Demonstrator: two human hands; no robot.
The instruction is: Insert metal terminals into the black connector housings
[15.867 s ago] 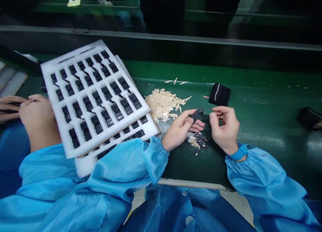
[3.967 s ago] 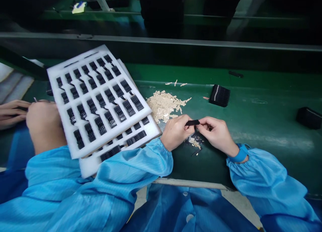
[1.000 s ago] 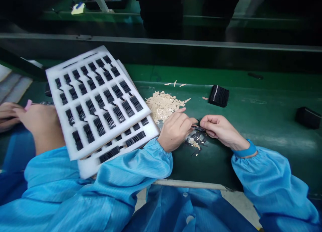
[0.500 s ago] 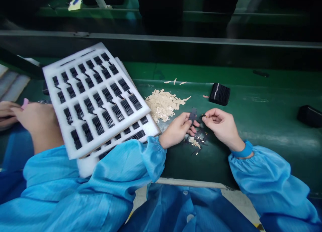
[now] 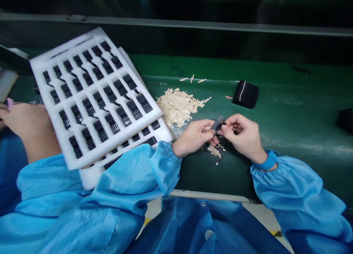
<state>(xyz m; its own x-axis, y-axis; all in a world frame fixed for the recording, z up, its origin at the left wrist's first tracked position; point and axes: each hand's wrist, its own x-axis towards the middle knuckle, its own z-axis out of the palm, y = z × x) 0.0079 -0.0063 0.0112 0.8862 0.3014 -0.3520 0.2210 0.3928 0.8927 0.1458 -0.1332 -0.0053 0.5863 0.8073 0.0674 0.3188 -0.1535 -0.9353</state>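
Observation:
My left hand (image 5: pixel 197 135) grips a flat dark grey part (image 5: pixel 218 122) between thumb and fingers, holding it tilted up. Pinched in my right hand (image 5: pixel 242 134) is a small black piece (image 5: pixel 223 124) with a yellowish spot, touching the grey part's right side; its exact kind is too small to tell. Just below my fingers lies a small scatter of black and pale bits (image 5: pixel 215 151) on the green work surface. Beyond my left hand rises a heap of flat cream-coloured pieces (image 5: pixel 178 107).
White foam trays (image 5: pixel 66 134) filled with black parts are stacked at the left. A row of black parts (image 5: pixel 246 95) stands beyond my right hand; another dark block (image 5: pixel 346 121) sits at the right edge. A co-worker's hand (image 5: pixel 19 118) shows at far left. The green surface (image 5: pixel 298 173) extends right.
My two hands have come together, and the small black piece now meets the grey part, which is turned more upright. The whole view has shifted slightly.

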